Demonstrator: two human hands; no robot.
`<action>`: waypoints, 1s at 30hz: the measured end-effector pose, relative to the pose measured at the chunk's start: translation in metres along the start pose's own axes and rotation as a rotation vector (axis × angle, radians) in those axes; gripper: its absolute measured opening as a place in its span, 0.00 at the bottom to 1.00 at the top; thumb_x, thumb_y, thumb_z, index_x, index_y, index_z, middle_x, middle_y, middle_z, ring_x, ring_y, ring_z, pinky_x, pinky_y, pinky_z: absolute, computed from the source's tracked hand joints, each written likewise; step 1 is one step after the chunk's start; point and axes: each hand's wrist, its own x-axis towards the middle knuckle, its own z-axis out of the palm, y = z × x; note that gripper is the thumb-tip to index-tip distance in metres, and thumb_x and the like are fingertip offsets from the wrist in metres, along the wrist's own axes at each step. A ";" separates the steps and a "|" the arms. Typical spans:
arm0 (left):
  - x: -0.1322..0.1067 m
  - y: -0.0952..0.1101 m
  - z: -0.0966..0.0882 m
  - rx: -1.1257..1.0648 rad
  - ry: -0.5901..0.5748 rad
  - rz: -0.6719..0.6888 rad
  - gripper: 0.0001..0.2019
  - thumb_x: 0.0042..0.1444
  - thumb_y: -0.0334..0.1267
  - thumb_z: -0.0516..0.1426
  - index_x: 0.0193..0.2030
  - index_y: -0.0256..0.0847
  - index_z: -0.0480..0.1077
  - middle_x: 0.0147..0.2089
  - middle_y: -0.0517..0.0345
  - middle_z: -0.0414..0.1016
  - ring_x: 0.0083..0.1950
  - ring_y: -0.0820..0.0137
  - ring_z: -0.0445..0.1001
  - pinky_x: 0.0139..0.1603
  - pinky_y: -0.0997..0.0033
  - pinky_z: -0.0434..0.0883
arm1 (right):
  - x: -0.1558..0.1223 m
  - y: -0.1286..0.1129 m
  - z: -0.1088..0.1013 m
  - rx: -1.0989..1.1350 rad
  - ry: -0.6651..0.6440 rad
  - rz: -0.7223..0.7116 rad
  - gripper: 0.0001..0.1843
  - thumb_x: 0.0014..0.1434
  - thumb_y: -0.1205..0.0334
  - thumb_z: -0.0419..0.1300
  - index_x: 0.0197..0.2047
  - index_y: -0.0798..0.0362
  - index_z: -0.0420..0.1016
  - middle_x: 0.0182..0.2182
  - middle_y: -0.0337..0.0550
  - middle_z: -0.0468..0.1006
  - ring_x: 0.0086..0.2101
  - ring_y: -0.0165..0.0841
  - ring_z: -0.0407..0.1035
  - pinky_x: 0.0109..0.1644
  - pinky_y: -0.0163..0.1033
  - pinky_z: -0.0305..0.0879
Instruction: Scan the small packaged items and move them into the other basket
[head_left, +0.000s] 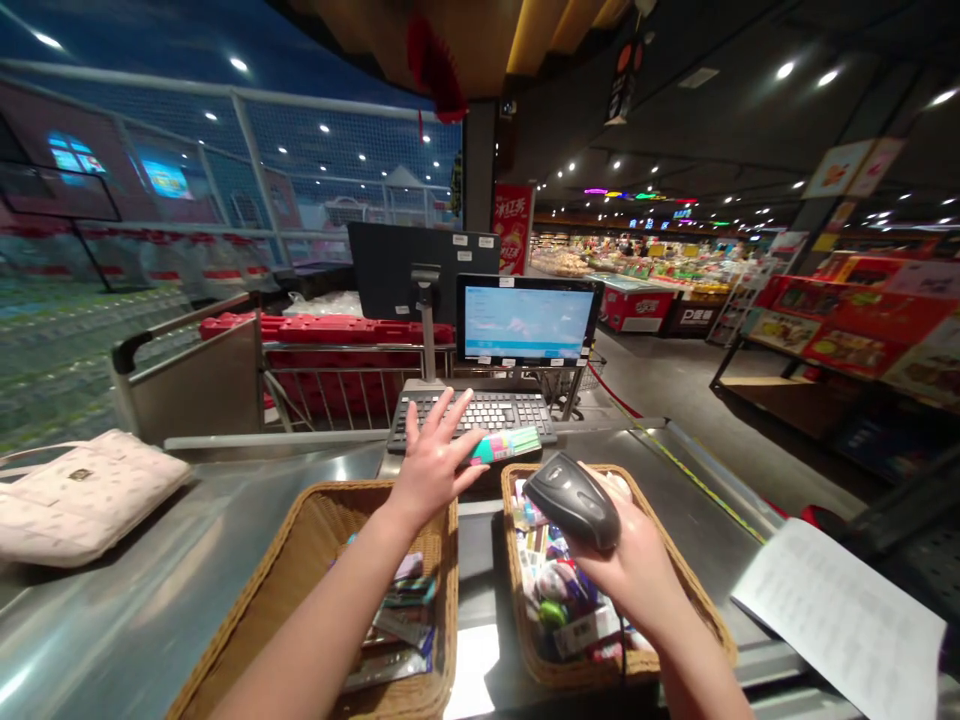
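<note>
My left hand [433, 462] reaches forward over the counter and holds a small green and pink packet [508, 444] between thumb and fingers, with the other fingers spread. It hovers just in front of the black keyboard [480, 412]. My right hand [637, 565] grips a dark grey barcode scanner [574, 497] above the right wicker basket [697, 600], which is full of small colourful packets. The left wicker basket [300, 530] lies under my left forearm and holds a few packets.
A till screen [525, 322] stands behind the keyboard on the steel counter [150, 600]. A beige handbag [79, 495] lies at the left. A printed sheet [840, 620] lies at the right. Red shopping baskets [330, 330] and shop shelves [855, 330] stand beyond.
</note>
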 end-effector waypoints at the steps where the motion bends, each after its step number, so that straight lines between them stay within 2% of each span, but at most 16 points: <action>1: 0.000 -0.002 -0.002 0.005 0.005 -0.003 0.15 0.57 0.47 0.60 0.50 0.49 0.75 0.73 0.47 0.53 0.74 0.49 0.49 0.69 0.31 0.37 | 0.001 -0.003 0.001 0.001 0.000 -0.007 0.26 0.50 0.67 0.58 0.54 0.53 0.72 0.53 0.51 0.76 0.57 0.47 0.66 0.63 0.54 0.62; 8: -0.001 -0.018 -0.012 0.024 -0.006 -0.001 0.16 0.56 0.47 0.62 0.50 0.49 0.75 0.73 0.48 0.52 0.74 0.49 0.48 0.69 0.32 0.36 | 0.004 -0.016 0.011 0.008 -0.018 -0.001 0.27 0.49 0.68 0.58 0.55 0.53 0.71 0.54 0.51 0.76 0.58 0.48 0.65 0.62 0.57 0.62; 19: -0.013 -0.030 -0.022 0.019 -0.032 -0.024 0.15 0.57 0.44 0.61 0.51 0.49 0.74 0.74 0.50 0.50 0.74 0.48 0.48 0.70 0.33 0.34 | 0.004 -0.032 0.025 0.063 -0.004 0.019 0.29 0.48 0.68 0.57 0.56 0.51 0.70 0.55 0.50 0.75 0.59 0.47 0.65 0.63 0.56 0.62; 30: -0.043 -0.055 -0.030 0.071 -0.096 -0.079 0.14 0.57 0.43 0.61 0.50 0.48 0.74 0.74 0.47 0.50 0.74 0.50 0.48 0.69 0.30 0.37 | 0.019 -0.035 0.052 0.059 -0.024 0.031 0.26 0.50 0.63 0.58 0.54 0.55 0.70 0.53 0.55 0.76 0.57 0.50 0.67 0.60 0.57 0.64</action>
